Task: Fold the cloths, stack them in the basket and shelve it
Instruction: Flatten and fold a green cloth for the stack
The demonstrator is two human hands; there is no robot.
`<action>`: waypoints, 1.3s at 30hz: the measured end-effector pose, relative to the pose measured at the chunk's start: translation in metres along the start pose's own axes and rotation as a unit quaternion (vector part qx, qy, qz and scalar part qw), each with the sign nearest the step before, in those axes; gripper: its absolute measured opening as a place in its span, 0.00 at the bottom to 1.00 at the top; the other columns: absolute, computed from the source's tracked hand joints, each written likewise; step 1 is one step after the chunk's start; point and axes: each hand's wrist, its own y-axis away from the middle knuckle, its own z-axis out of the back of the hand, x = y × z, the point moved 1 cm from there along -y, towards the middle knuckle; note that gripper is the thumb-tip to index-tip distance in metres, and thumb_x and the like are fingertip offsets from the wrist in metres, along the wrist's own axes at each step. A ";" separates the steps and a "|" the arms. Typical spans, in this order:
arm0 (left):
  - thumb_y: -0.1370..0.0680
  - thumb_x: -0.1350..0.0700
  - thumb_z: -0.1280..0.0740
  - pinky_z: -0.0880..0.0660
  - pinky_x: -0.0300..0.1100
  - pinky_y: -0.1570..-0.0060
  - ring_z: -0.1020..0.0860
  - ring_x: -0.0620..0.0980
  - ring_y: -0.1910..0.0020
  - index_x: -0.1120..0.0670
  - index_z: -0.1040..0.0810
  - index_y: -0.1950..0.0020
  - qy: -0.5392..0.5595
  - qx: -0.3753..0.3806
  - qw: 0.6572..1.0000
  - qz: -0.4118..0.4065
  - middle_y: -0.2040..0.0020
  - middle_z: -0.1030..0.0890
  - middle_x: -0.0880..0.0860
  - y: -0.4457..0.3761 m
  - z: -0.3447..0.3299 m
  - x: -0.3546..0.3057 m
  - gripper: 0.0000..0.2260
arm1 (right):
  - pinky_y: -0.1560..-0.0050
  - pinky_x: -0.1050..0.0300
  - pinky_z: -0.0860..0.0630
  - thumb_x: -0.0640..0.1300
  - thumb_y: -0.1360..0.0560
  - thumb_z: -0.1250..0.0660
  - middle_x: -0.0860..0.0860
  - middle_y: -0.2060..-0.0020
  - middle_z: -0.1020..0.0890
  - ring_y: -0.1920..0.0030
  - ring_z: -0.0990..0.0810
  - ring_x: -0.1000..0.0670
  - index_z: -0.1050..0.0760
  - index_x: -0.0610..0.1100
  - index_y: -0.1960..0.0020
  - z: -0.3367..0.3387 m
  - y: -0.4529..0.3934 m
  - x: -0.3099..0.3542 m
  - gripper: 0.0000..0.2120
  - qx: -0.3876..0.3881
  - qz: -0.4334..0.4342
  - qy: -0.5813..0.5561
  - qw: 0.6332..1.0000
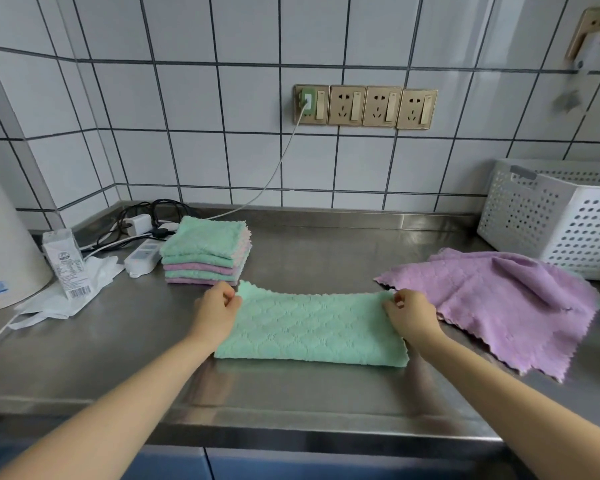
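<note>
A green cloth (pixel 309 329) lies folded in half on the steel counter in front of me. My left hand (pixel 219 311) pinches its far left corner. My right hand (pixel 411 315) pinches its far right corner. To the right, a purple cloth (pixel 499 303) lies spread and rumpled, partly over another green cloth whose tip shows at its right edge. A stack of folded green and purple cloths (pixel 205 252) sits behind my left hand. The white perforated basket (pixel 555 220) stands at the back right.
A power strip (pixel 142 259), chargers and tangled cables lie at the back left by the tiled wall. A small carton (pixel 66 263), crumpled white plastic (pixel 66 299) and a large white container (pixel 4 244) stand at the left. The counter's front edge (pixel 291 420) runs below my arms.
</note>
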 end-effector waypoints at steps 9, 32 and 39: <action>0.23 0.59 0.36 0.36 0.41 0.62 0.27 0.57 0.59 0.59 0.27 0.58 -0.041 -0.008 0.999 0.000 0.63 0.21 0.59 -0.006 -0.009 0.000 0.05 | 0.63 0.56 0.32 0.43 0.24 0.38 0.44 0.65 0.24 0.62 0.26 0.43 0.35 0.43 0.66 -0.009 -0.010 0.004 0.13 0.010 0.004 0.064 0.998; 0.34 0.27 0.62 0.66 0.46 0.27 0.69 0.42 0.27 0.41 0.63 0.24 -0.283 0.343 0.874 -0.197 0.26 0.66 0.37 0.103 0.031 -0.006 0.40 | 0.32 0.67 0.39 0.51 0.22 0.52 0.53 0.33 0.26 0.34 0.27 0.52 0.28 0.52 0.32 0.031 0.074 -0.038 0.24 0.142 0.434 0.248 0.854; 0.30 0.29 0.60 0.63 0.50 0.26 0.66 0.50 0.25 0.51 0.59 0.22 -0.298 0.299 0.899 -0.116 0.23 0.62 0.47 0.107 0.037 -0.016 0.41 | 0.50 0.58 0.21 0.53 0.20 0.49 0.51 0.49 0.17 0.52 0.17 0.50 0.19 0.46 0.47 0.034 0.067 -0.048 0.21 0.039 0.476 0.250 0.842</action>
